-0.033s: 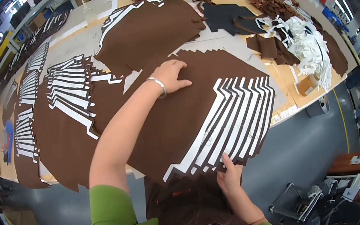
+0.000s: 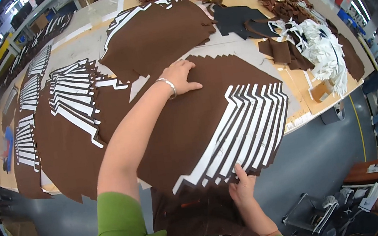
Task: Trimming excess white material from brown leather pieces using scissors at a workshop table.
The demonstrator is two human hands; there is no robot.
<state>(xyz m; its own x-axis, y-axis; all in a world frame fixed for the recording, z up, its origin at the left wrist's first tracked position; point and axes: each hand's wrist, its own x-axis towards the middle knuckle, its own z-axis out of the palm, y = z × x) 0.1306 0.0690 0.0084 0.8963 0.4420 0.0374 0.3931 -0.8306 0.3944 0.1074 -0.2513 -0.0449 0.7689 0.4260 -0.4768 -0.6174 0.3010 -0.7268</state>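
Thumb-over pinch: right hand (image 2: 243,190) grips the white-edged brown panels (image 2: 183,128) by their near edge; left hand (image 2: 178,77), loosely spread, rests atop. Likely floppy (layers may slip); support both ends.

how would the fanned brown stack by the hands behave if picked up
The fanned brown stack would probably slide apart, since its layers lie staggered. Those layers look thin and broad, so they likely flex. It may need two-handed support: the left hand rests on top, the right hand holds its near edge.
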